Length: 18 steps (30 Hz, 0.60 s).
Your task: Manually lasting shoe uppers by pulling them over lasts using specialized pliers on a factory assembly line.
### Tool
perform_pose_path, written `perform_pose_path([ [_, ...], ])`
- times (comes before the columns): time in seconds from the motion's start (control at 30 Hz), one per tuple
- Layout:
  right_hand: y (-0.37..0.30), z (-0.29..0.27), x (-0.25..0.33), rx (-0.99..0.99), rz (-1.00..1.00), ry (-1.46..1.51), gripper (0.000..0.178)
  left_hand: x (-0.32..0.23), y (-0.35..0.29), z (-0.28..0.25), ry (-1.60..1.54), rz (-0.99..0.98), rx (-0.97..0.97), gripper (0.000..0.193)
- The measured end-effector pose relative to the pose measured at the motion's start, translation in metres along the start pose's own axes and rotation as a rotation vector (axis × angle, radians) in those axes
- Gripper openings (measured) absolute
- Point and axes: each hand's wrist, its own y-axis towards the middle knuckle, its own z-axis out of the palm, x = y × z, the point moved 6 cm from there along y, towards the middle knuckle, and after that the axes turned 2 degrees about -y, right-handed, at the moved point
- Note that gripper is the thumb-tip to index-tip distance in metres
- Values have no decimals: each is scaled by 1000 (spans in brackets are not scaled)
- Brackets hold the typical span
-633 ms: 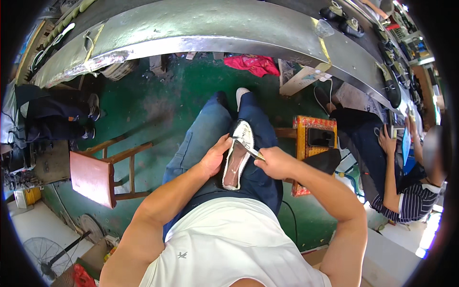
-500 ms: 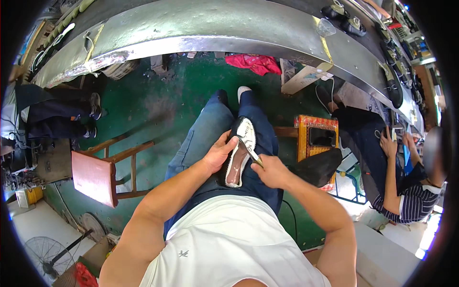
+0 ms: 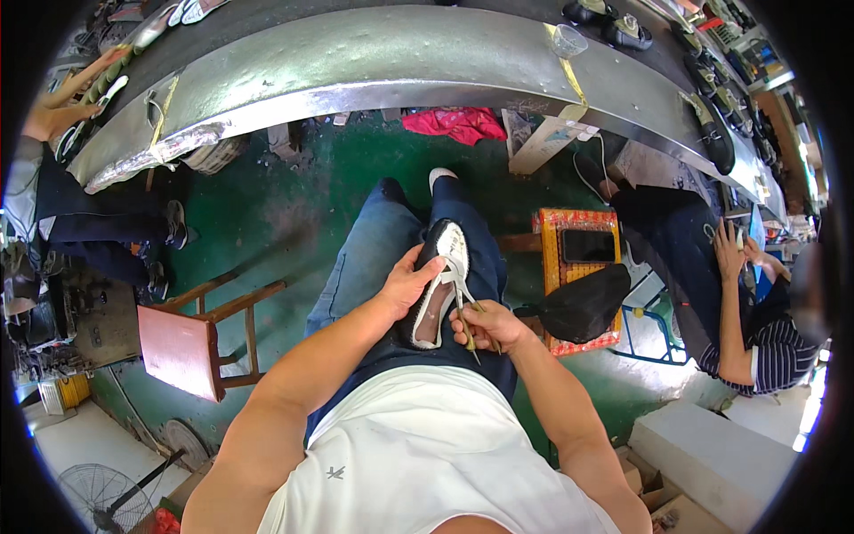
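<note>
Grey metal, lightly dented and shiny, clads the long bench edge [image 3: 356, 62] arcing from 10 to 2 o'clock, w/ yellow tape [image 3: 574, 82] across it. Scuffed green floor [image 3: 209, 236] below. Faded blue jeans [image 3: 360, 254] make the lap; smooth white shirt [image 3: 418, 436] at 6. Wooden stool [image 3: 178, 351] b/w 8 and 9: flat reddish-brown seat, bare legs. Orange patterned seat [image 3: 551, 258] at 3, w/ limp black bundle [image 3: 583, 303] at its near part and flat dark phone [image 3: 589, 246] on top. Co-worker [image 3: 778, 356] in striped top further out past 3; wire fan [image 3: 105, 494] approx 8; crumpled pink cloth [image 3: 455, 125] by the bench, 12.

Narrow shoe [image 3: 414, 331], dark-sided, white-rimmed, brown-centred, lies lengthwise over the lap, toe nr 12, heel nr 6. Left hand [image 3: 409, 280] grips its side from 10, thumb on the rim. Right hand [image 3: 487, 327], just beside at 4, is closed round a two-handled metal tool [image 3: 460, 290], head over the shoe. Can't tell if its tips pinch the rim; too small.
</note>
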Motion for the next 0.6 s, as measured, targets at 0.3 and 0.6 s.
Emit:
perform_pose_path([
  [0.3, -52, -30, 51, 57, 231, -356, 44, -4, -3, 9, 200, 52, -48, 70],
  [0.6, -35, 29, 112, -448, -283, -1164, 45, -20, -9, 26, 576, -20, -213, 63],
])
